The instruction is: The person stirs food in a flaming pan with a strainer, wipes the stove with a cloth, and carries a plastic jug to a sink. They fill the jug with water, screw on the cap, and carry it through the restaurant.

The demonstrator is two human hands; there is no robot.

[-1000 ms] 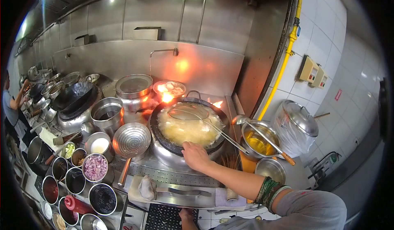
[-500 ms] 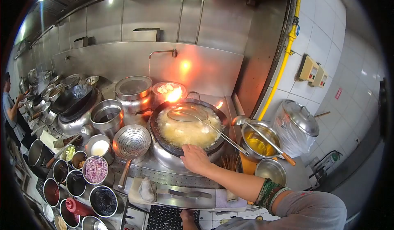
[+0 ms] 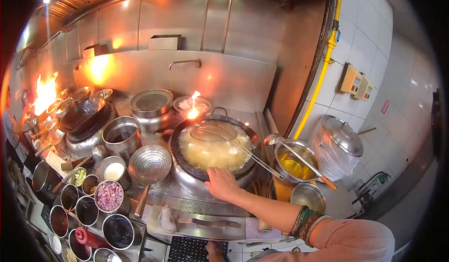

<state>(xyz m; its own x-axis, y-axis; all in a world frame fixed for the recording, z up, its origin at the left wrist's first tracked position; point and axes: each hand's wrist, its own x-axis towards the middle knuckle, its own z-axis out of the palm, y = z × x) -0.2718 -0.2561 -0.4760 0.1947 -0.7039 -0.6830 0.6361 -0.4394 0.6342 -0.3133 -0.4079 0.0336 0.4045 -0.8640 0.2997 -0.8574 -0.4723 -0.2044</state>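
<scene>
My right hand (image 3: 222, 184) reaches to the near rim of a large black wok (image 3: 177, 152). Its fingers are bent and close together; whatever lies under them is hidden. Pale, bubbling oil (image 3: 210, 155) fills the wok. A round wire-mesh skimmer (image 3: 213, 132) rests across it, its long handle reaching over the right rim. Low at the bottom edge, my left hand (image 3: 213, 251) shows only in part, its fingers not clear. Left of the wok lies a perforated ladle (image 3: 149, 164). To the right, a ladle (image 3: 304, 158) lies across a bowl of yellow oil (image 3: 297, 166).
Flame (image 3: 193, 110) rises before a bowl (image 3: 204, 104) behind the wok. A bigger flame (image 3: 46, 93) burns far left, near another person (image 3: 14, 129). Several containers, one holding chopped onion (image 3: 109, 196), crowd the lower left. A lidded pot (image 3: 343, 138) stands right.
A tall flame has flared up at the far left, turning the hood and steel wall orange. The flame behind the wok has changed shape. My right hand stays at the rim.
</scene>
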